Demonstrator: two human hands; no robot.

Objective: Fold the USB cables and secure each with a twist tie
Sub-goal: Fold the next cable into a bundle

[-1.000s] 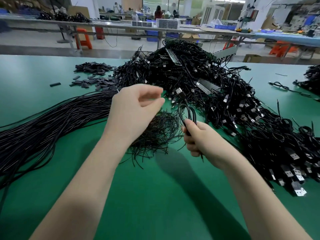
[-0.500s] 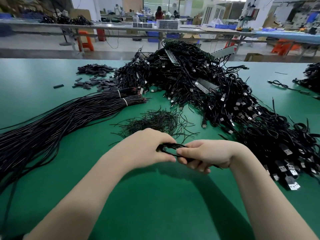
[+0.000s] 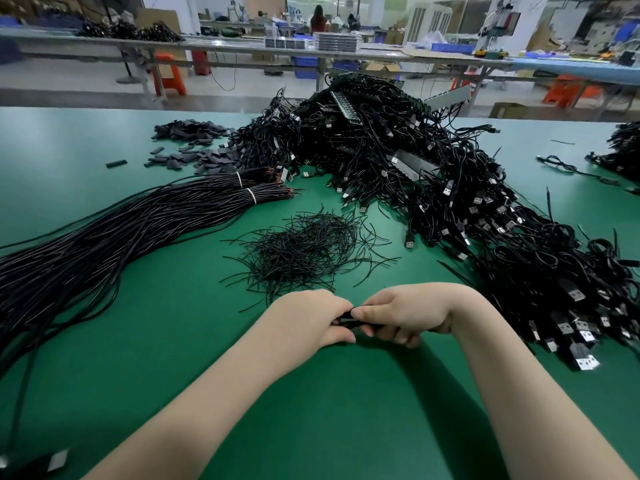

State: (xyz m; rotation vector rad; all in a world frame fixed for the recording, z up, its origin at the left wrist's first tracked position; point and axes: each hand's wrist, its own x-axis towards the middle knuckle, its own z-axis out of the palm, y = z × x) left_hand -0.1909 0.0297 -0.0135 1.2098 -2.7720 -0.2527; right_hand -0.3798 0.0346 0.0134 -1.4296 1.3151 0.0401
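Green bench mat (image 3: 104, 393), workshop tables behind. I count one large heap of USB cables (image 3: 433, 174) centre-right, two white-banded bundles of bare cable (image 3: 104, 244) at left, one loose pile of twist ties (image 3: 304, 247) just ahead of the hands, one scatter of flat black sleeves (image 3: 194, 143) far left. Left hand (image 3: 304, 320) and right hand (image 3: 405, 313) meet low over the mat, fingers of both curled tight round one folded cable (image 3: 346, 319), mostly hidden between them. Since half a second ago the hands have closed together: the loop that showed between them is now nearly covered. I cannot tell whether a tie is on it.
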